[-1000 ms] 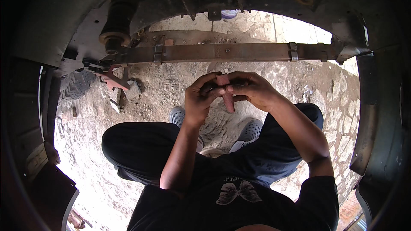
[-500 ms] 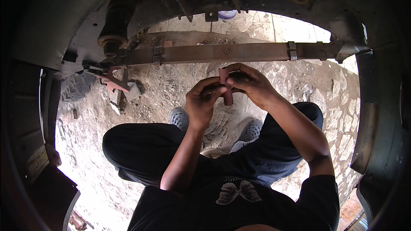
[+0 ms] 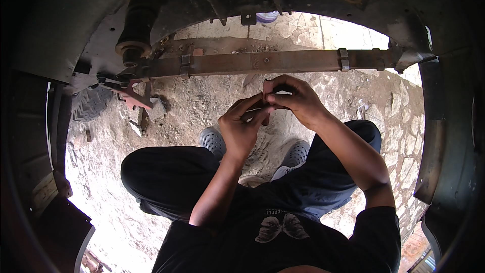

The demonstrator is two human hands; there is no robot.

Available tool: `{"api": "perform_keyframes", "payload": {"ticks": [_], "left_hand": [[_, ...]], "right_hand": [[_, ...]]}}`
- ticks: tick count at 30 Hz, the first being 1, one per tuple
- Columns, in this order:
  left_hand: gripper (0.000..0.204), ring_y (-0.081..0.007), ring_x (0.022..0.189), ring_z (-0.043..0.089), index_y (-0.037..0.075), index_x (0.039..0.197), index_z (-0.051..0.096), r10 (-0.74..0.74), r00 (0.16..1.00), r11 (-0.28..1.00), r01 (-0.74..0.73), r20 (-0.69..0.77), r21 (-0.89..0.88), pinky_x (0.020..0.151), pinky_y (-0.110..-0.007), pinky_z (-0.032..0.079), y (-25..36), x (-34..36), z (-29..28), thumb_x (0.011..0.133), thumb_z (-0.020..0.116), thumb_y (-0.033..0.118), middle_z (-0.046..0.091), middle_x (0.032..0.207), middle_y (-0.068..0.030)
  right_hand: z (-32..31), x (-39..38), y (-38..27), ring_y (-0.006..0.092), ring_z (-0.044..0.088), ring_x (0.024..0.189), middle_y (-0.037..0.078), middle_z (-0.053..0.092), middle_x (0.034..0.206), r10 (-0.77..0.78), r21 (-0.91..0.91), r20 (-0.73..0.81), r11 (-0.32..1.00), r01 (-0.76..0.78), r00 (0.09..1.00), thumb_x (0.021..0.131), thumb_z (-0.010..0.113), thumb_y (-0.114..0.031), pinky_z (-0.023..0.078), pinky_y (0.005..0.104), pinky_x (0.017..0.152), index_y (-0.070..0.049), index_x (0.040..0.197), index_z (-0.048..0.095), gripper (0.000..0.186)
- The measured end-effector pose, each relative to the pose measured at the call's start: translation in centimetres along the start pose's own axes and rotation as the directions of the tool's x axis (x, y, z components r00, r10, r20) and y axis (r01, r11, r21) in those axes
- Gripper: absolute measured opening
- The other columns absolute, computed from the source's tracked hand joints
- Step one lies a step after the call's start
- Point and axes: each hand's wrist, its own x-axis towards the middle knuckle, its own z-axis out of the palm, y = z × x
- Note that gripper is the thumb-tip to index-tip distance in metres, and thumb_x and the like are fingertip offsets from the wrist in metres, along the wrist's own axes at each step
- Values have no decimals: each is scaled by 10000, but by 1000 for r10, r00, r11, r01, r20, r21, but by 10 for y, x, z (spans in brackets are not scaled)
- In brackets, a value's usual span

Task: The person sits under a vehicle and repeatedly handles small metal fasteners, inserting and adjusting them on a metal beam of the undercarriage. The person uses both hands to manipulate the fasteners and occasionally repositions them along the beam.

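Between my two hands is a small reddish-brown strip (image 3: 268, 87), which looks like folded sandpaper. It stands nearly upright in the view, its upper part showing above my fingers and a short end below them. My left hand (image 3: 239, 127) pinches its lower part with thumb and fingers. From the other side my right hand (image 3: 302, 102) grips it higher up, thumb in front. The fingertips of both hands almost meet and cover its middle. A rusty metal bar (image 3: 298, 61) crosses the view just beyond my hands.
Dark vehicle panels (image 3: 451, 136) curve round both sides and overhead. At the left stand a cylindrical damper-like part (image 3: 136, 30), a red metal stand (image 3: 135, 98) and a treaded tyre (image 3: 91, 103). My knees and grey clogs (image 3: 295, 154) are below, on rough stony ground (image 3: 187, 106).
The strip has gone from a rolled, tube-like shape to a flatter, folded one, its upper face turned toward view. My left fingers have shifted slightly along it; both hands stay in nearly the same place.
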Motion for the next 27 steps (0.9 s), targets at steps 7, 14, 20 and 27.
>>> {"api": "perform_keyframes", "payload": {"ticks": [7,14,20,27], "left_hand": [[289,-85,690,674,-33,1093,726,-1,1000,1000,1,-6,10,611,-236,537,-4,-1,2,814,798,-30,742,821,-76],[234,-90,735,673,-56,1052,714,-48,999,979,49,13,-197,632,-238,535,-1,-3,6,831,788,-33,744,850,-77],[263,-120,829,707,-47,1046,714,-39,997,993,31,65,113,717,-263,555,-6,-8,7,829,823,56,763,931,-96],[305,-231,993,720,-96,1177,653,-237,960,893,277,153,-355,878,-363,602,-10,-11,15,934,717,77,727,1082,-176]], "right_hand": [[0,0,8,147,667,975,59,693,1027,-65,-11,7,998,65,998,893,769,-98,560,307,842,-7,1182,633,331],[-4,0,2,128,661,934,51,717,1018,2,-62,-4,998,-2,1000,895,775,-149,512,307,838,-28,1190,684,331],[-3,-4,-3,135,657,951,53,722,1042,91,104,-122,991,-79,988,892,786,-188,490,312,851,-35,1161,709,318],[-1,-4,-5,134,654,940,33,694,985,135,255,-101,961,-105,986,900,778,-180,512,315,806,-52,1148,687,293]]}}
